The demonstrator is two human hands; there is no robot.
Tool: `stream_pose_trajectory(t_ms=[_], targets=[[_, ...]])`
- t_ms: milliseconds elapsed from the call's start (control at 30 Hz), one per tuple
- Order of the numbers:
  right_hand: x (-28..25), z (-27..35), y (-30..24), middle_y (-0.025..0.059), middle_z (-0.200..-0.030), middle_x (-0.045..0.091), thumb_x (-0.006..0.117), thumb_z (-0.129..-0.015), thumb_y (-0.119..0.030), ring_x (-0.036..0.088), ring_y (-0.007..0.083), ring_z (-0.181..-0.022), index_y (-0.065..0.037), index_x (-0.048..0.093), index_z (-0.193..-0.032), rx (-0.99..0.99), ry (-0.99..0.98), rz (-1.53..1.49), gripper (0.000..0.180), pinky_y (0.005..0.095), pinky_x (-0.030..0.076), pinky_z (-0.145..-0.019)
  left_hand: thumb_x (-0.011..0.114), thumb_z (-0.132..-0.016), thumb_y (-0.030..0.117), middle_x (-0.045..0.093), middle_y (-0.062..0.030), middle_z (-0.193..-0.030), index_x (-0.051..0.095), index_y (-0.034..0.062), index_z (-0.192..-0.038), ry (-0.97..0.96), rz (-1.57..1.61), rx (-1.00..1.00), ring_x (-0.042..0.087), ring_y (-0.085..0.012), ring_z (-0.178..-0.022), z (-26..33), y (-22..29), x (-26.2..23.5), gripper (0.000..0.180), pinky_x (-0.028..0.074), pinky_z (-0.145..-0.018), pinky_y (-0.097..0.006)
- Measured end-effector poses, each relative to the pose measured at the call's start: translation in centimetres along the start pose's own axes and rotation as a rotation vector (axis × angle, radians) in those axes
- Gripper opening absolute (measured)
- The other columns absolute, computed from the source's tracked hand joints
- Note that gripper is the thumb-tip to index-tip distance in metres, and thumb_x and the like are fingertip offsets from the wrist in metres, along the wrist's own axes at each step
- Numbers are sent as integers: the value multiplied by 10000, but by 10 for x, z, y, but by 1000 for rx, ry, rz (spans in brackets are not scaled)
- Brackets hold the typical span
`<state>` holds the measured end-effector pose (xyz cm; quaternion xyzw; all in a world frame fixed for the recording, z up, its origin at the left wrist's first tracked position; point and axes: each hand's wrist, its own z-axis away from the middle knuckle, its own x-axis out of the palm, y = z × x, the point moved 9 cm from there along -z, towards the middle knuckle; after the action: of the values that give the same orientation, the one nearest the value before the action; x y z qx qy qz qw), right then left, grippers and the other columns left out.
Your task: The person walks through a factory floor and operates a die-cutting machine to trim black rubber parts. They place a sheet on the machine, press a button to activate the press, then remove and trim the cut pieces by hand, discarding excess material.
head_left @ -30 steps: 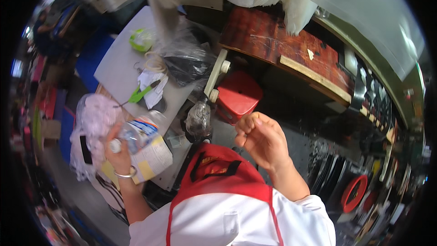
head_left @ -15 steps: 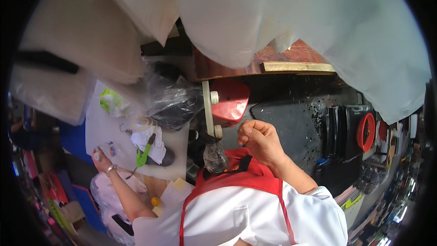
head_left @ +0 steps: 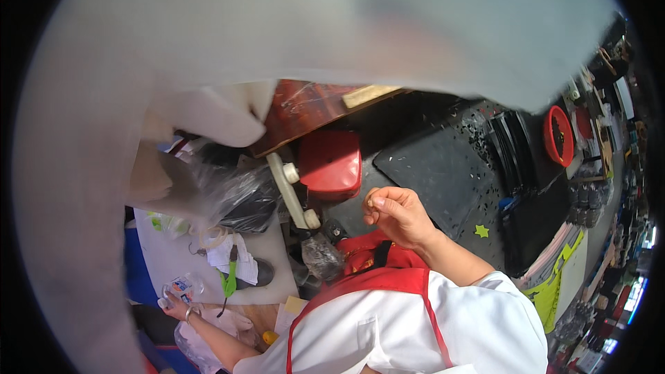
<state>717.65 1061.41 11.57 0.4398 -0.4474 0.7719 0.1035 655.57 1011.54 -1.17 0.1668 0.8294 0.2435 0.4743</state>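
Observation:
Out at the left, over a white-topped table (head_left: 256, 289), my left hand (head_left: 179, 307) is closed round a clear plastic bottle (head_left: 183, 285) with a small coloured label. A bracelet circles that wrist. My right hand (head_left: 402, 218) is raised in front of my red apron (head_left: 367, 281), fingers curled and thumb pressed to the fingertips. Something small and pale may sit in that pinch; I cannot make it out. A green-handled tool (head_left: 229, 278) and a crumpled white cloth (head_left: 223, 255) lie on the table beyond the bottle.
Pale translucent sheeting (head_left: 277, 21) hangs across the top and left. Beyond my hands stand a red stool (head_left: 331, 166), a reddish wooden table (head_left: 305, 107) and a pale bar with white knobs (head_left: 285, 190). A black plastic bag (head_left: 246, 197) and a red basket (head_left: 558, 136) flank them.
My view has turned, so the left hand and table appear lower and the sheeting covers more. The bottle now shows more clearly. My right hand keeps its pinch at nearly the same place.

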Motion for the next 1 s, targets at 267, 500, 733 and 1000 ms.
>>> stream_pose_trajectory(t_ms=[267,500,733,1000], targets=[[-83,57,-72,77,-899,636,589,-928,-43,587,149,-769,33,670,-961,-124,45,-22,116,288,485,-738,720,-844,405,645,-223,-981,579,-29,-1168,622,49,261,640,-346,-966,58,89,-137,560,543,-808,-430],[-175,130,-149,45,-829,597,622,-906,-44,562,111,-728,1,622,-830,-270,56,-29,89,238,466,-701,613,-944,184,573,-207,-1222,479,-19,-1303,238,707,644,590,-305,-1103,244,329,-207,433,488,-953,-382],[-253,197,-213,32,-902,567,592,-876,56,552,125,-840,-5,582,-996,-452,337,64,135,271,488,-761,549,-966,170,496,-198,-1315,477,-16,-1308,53,641,1345,508,-327,-1199,474,538,-242,395,409,-1024,-409],[-345,234,-228,105,-1088,643,600,-924,-41,612,157,-978,46,583,-1199,-372,362,207,289,285,516,-814,556,-930,97,498,-210,-1319,538,-12,-1251,-343,768,1432,487,-367,-1213,614,635,-209,339,372,-1032,-439]])
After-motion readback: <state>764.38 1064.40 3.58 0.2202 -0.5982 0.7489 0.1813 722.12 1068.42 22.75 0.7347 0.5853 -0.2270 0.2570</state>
